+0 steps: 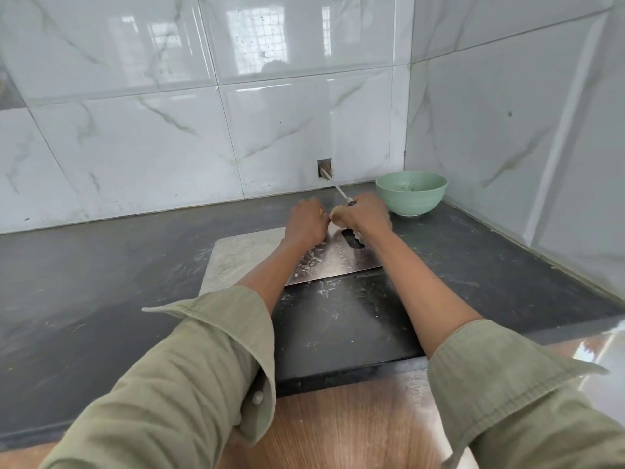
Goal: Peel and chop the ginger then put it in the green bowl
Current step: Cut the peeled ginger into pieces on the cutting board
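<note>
While both hands meet above the far edge of the cutting board, right hand clenched around knife, blade angled up and away toward the wall. Left hand curled, fingertips just beside the right thumb; probably pinching the ginger, but grip mostly hidden, cannot tell for sure. Only a small pale bit of ginger visible between the hands. Pale peel scraps scattered on the metal board below the hands. Green bowl on the dark counter, just right of the right hand, near the wall corner; some pale bits inside, too small to tell. Olive sleeves on both arms.
</note>
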The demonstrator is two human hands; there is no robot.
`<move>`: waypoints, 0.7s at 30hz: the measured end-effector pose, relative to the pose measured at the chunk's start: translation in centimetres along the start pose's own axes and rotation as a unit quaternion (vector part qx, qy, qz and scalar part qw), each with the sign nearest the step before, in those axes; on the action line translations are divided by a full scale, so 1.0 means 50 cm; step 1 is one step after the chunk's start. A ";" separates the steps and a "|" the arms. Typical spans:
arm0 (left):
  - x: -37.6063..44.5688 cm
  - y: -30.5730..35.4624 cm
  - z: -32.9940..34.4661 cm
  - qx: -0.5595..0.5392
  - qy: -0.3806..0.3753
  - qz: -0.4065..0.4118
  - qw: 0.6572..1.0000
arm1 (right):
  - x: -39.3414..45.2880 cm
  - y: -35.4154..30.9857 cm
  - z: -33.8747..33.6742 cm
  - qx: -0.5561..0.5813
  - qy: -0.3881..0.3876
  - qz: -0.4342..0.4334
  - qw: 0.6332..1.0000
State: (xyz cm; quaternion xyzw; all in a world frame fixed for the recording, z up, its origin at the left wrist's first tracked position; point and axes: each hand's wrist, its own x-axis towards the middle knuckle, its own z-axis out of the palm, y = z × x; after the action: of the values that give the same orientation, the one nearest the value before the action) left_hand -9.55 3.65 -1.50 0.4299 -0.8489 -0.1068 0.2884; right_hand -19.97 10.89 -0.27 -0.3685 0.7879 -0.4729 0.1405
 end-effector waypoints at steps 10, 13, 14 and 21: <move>-0.022 0.013 -0.019 -0.007 0.015 -0.025 1.000 | 0.002 0.001 0.001 -0.007 -0.006 0.011 1.000; -0.031 0.014 -0.037 -0.005 -0.001 -0.046 0.999 | 0.000 0.001 0.000 -0.011 -0.005 0.012 1.000; -0.032 0.011 -0.042 -0.004 -0.008 -0.051 0.999 | 0.000 0.000 0.001 -0.011 -0.006 0.012 1.000; -0.032 -0.021 -0.069 -0.037 -0.072 -0.023 0.996 | 0.003 -0.002 0.003 -0.021 -0.018 -0.017 0.999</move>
State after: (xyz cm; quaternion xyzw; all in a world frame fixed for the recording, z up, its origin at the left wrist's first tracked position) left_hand -6.08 4.52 0.21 0.4293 -0.8529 -0.1750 0.2401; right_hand -19.93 10.64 -0.26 -0.3929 0.7890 -0.4516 0.1385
